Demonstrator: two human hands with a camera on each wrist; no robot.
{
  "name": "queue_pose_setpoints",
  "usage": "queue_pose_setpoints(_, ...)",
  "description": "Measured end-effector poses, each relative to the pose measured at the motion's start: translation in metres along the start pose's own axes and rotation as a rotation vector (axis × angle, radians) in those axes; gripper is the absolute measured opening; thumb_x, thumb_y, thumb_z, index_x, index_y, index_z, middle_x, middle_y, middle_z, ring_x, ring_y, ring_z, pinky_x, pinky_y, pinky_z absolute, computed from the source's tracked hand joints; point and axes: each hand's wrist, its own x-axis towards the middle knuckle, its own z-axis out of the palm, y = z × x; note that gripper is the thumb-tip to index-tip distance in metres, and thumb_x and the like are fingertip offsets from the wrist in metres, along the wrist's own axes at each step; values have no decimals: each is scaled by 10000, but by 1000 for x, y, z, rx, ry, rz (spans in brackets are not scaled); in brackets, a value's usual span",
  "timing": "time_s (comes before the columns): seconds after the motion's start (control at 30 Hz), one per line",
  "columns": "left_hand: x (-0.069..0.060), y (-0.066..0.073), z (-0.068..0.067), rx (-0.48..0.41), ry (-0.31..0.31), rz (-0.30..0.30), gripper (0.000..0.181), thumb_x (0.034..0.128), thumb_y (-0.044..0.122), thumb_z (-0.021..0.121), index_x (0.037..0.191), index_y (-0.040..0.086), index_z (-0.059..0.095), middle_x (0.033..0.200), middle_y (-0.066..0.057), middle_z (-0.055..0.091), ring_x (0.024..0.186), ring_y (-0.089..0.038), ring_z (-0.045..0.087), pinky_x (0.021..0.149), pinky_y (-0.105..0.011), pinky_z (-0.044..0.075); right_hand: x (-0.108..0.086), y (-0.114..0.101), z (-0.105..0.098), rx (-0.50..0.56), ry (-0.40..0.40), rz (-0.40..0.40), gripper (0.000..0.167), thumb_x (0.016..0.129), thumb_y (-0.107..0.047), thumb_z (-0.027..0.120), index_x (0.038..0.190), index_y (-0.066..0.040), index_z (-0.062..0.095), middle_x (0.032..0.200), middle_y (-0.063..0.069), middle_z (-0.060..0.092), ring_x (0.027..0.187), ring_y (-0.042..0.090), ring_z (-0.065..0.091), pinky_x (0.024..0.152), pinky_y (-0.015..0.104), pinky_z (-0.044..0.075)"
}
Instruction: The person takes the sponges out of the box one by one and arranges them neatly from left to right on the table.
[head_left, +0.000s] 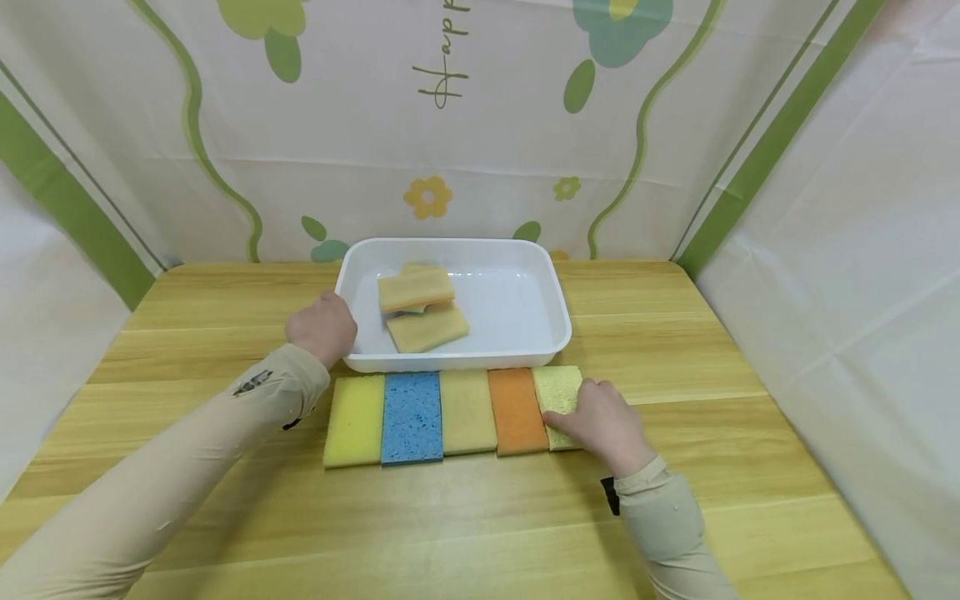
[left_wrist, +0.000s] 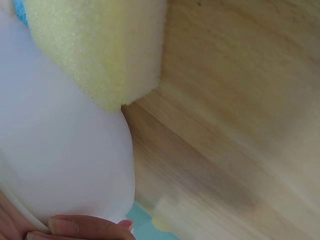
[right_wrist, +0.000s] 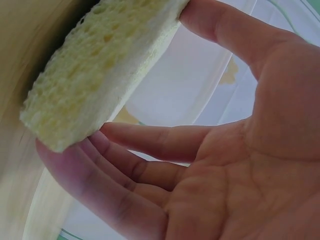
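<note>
Head view, worktop (head_left: 450,533): one row of five sponges in front of a white tray (head_left: 517,304).

Item: pale sponge (head_left: 558,392), right end of row, beside the orange sponge (head_left: 517,412). Light yellow, flat, oblong; face coarse and pitted, long side paler and smoother in the right wrist view. Gripped between thumb and fingers of the right hand (head_left: 611,425).

Remainder of row, leftward: beige sponge (head_left: 469,412); blue sponge (head_left: 412,417), dark-flecked; yellow sponge (head_left: 355,421), fine-grained.

Tray: rectangular, round-cornered; overlapping beige pieces (head_left: 416,289) inside, left half. Left hand (head_left: 324,327) curled over its left rim, holding it.
</note>
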Motion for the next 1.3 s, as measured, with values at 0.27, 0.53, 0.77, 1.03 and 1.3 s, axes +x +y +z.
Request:
queue_pose_setpoints(0.27, -1, -1, 0, -7, -7, -3, 314, 998, 142, 317, 1043, -154, 412, 700, -197, 556, 569, -285, 571, 478, -392, 466, 0, 0, 0, -1, -8, 0, 476, 815, -438, 756, 816, -12, 545, 831, 155, 534, 607, 212, 477, 460, 318, 379)
queue_pose_setpoints(0.53, -2, -1, 0, -13, 8, 6, 307, 991, 131, 314, 1034, -157, 410, 694, -201, 556, 568, -288, 576, 477, -403, 468, -2, -1, -1, -21, -7, -6, 523, 826, -436, 749, 893, 51, 572, 920, 224, 570, 693, 252, 518, 517, 384, 449)
queue_pose_setpoints(0.77, -1, 0, 0, -14, 16, 5, 317, 988, 133, 310, 1046, -162, 411, 696, -200, 559, 578, -293, 584, 482, -411, 470, -2, -1, -1, -35, -2, -9, 551, 824, -436, 753, 933, 76, 581, 952, 253, 577, 738, 271, 529, 559, 424, 475)
queue_pose_setpoints(1.03, 0, 0, 1, -12, 15, 7, 316, 994, 143, 320, 1049, -154, 411, 684, -192, 556, 559, -286, 573, 472, -402, 465, -3, 0, -1, -25, 14, -20, 540, 820, -425, 760, 921, 74, 579, 942, 255, 577, 734, 273, 528, 561, 424, 474)
queue_pose_setpoints(1.3, 0, -1, 2, -21, 24, 4, 299, 985, 139, 326, 1034, -140, 419, 699, -194, 552, 573, -291, 572, 474, -406, 462, -1, 1, 1, -29, 11, -8, 528, 811, -438, 765, 889, 46, 568, 950, 253, 574, 725, 268, 519, 545, 398, 457)
